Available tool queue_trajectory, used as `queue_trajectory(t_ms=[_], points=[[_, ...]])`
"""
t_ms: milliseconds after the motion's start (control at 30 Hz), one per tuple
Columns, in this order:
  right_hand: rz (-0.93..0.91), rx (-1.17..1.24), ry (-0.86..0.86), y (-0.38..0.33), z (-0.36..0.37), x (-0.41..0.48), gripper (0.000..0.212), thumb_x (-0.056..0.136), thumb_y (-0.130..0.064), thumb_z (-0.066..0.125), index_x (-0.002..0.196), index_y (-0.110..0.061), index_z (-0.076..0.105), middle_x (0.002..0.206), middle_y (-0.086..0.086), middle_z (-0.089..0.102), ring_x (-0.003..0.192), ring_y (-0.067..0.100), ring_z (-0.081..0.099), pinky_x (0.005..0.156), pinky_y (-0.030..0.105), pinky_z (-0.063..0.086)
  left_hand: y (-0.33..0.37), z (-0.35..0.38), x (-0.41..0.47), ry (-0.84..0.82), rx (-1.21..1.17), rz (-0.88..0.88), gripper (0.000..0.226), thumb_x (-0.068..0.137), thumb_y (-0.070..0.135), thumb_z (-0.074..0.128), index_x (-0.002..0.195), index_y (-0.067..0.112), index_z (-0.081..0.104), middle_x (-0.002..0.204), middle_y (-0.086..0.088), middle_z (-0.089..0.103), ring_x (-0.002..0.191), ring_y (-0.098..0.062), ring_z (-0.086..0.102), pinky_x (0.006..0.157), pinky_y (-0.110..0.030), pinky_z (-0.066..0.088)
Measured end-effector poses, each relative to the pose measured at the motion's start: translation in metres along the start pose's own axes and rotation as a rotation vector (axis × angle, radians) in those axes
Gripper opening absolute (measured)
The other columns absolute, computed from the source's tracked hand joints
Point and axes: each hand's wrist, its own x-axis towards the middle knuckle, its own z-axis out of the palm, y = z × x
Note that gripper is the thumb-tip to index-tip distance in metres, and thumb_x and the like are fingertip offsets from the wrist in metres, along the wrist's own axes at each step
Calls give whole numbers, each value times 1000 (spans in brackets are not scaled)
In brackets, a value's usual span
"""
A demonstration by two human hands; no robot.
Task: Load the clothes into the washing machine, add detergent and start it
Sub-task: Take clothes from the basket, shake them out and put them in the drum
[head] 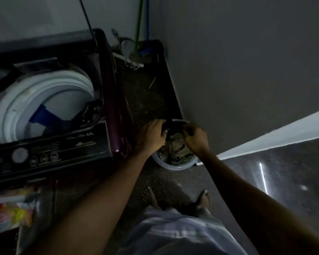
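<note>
Both hands reach down into a pale bucket [175, 165] that stands on the dark floor [173, 183] just right of the washer [50, 115], close to the grey wall [247, 70]. The left hand [152, 136] has its grip closed on a dark garment [175, 126] at the far side of the bucket, fingers curled over the cloth. The right hand [195, 138] pinches the same dark garment from the other side, thumb and fingers together on it. Beneath the hands, crumpled light clothes [175, 150] fill the bucket. The washer is a top loader with its lid up, so the white tub ring [44, 94] shows; inside lie a blue item [50, 116] and a dark piece [90, 111] at the tub's right edge. Its black control panel [44, 155], with a round dial [19, 155] and small buttons, faces the person. A colourful packet [11, 216] lies at the lower left, blurred too much to read. In the far corner stand a green handle [139, 24] and a blue handle [147, 24] against the wall. The person's bare feet [203, 196] stand on the floor below the bucket, with a light striped cloth [173, 234] at the waist. The scene is dim.
</note>
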Motion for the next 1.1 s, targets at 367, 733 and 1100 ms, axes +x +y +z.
queue_trajectory(t_ms=[367,733,1100], points=[[-110,-206,-177,148,64,77,49,91,-9,53,139,-14,47,139,14,51,127,31,48,98,31,40,-53,174,28,-37,17,-98,41,94,30,58,130,11,58,124,-9,63,115,-28,58,91,-35,46],[-195,-377,-165,288,193,196,53,85,-39,39,125,-10,58,120,18,62,111,38,58,91,46,49,-155,342,62,-100,106,-40,37,90,25,62,121,6,61,119,-15,65,110,-38,60,92,-43,47],[-144,336,64,205,122,139,15,83,4,54,88,-7,62,88,6,66,86,19,61,73,28,48,-100,281,51,-138,-238,-255,76,79,52,70,144,21,44,150,-3,43,138,-24,39,112,-42,36]])
